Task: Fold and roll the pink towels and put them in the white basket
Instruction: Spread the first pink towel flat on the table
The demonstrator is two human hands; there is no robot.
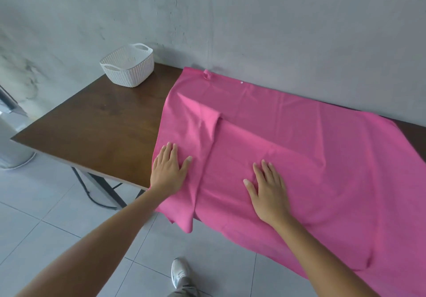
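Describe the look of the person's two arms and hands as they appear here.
Both forearms are bare, with no sleeves in view. The left hand and right hand wear no gloves, rings, watches or bracelets. The fingers have short, plain nails. No marks or tattoos show on either arm.

I stand in a plain room, likely a home: a bare grey wall [276, 20], pale floor tiles [57, 223], a dark wooden desk [92, 123] on metal legs, a white appliance [11, 140] at the left edge.
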